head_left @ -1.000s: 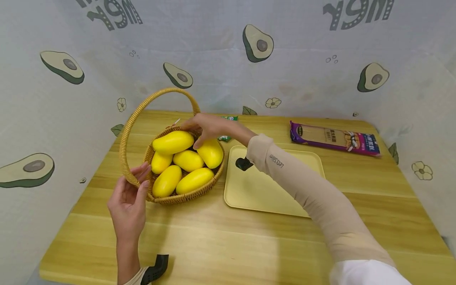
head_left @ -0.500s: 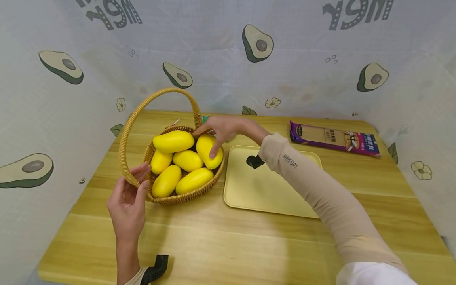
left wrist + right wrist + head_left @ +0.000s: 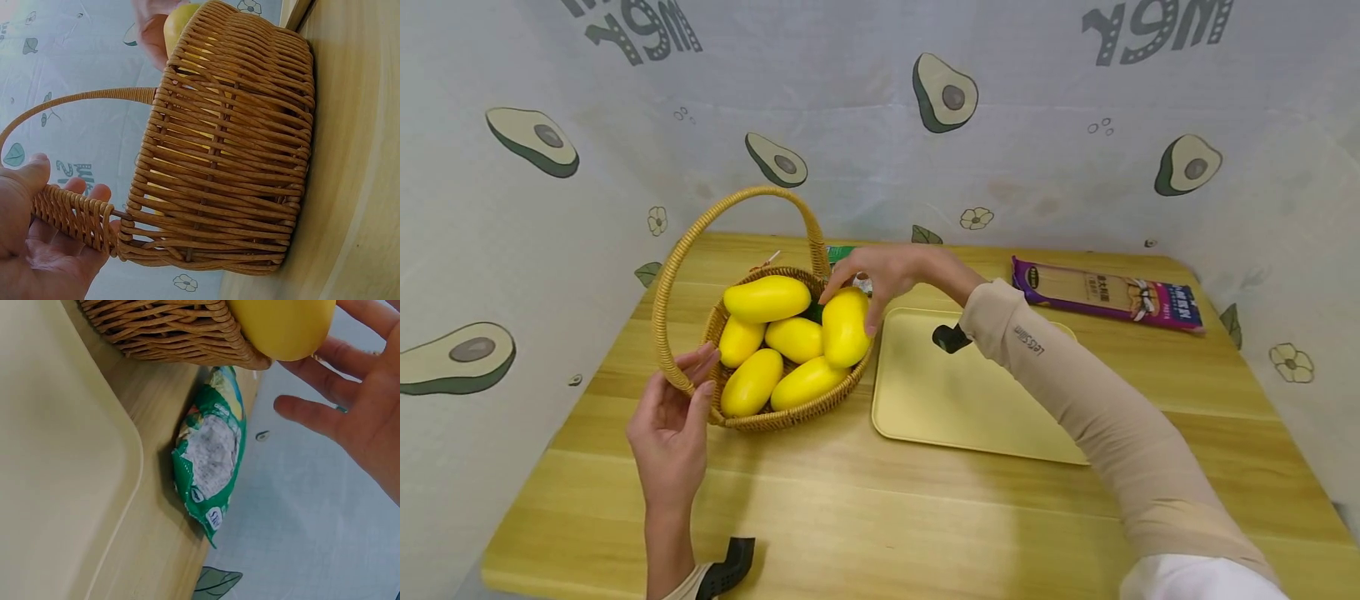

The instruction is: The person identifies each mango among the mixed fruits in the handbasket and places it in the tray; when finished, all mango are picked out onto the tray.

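Yellow mangoes lie in the wicker basket, five of them below the rim; a sixth, the held mango, is at the basket's right side, standing partly above the rim. The right hand pinches that one from above, thumb on one side and fingers, spread from each other, on the other. The left hand grips the handle low down, where it meets the basket's near left rim, thumb in front and fingers curled behind.

The tray lies just right of the basket, under the right sleeve. Near the basket's far right side is a green bag; whether they touch, I cannot tell. Well to the right of the basket lies a purple pasta packet. Behind the basket hangs an avocado-print sheet.
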Tool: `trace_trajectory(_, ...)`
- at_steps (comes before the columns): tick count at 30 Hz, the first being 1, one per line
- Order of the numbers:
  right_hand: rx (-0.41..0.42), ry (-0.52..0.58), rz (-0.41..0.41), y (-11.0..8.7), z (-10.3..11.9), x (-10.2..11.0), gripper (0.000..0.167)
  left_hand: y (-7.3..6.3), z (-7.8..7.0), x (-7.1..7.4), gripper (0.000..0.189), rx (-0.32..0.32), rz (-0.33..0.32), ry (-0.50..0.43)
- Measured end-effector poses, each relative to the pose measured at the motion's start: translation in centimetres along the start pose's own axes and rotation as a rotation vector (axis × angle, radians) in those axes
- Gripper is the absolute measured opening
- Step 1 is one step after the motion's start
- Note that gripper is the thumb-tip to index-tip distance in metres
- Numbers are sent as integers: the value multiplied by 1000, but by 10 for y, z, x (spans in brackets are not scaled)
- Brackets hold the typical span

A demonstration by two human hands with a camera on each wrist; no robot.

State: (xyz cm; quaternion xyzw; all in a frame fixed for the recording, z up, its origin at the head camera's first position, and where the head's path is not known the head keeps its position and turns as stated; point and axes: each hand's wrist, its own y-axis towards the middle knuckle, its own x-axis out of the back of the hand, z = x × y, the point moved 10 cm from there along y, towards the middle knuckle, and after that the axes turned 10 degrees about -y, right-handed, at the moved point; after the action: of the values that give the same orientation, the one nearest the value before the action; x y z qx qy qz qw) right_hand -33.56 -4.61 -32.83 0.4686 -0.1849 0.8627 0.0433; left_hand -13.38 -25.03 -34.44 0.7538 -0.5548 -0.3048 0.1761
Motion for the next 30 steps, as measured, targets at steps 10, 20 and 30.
trace_trajectory(10, -1, 4, -89, -8, 3, 5, 66, 0, -1, 2, 33, 11, -18, -12)
trace_trajectory(20, 56, -3, -195, -48, 12, 2, 64, 0, 1, -1, 32, 7, 3, -22)
trace_trajectory(30, -36, 43, -389, -94, -5, -13, 52, 0, 1, 0, 33, 10, -2, -7)
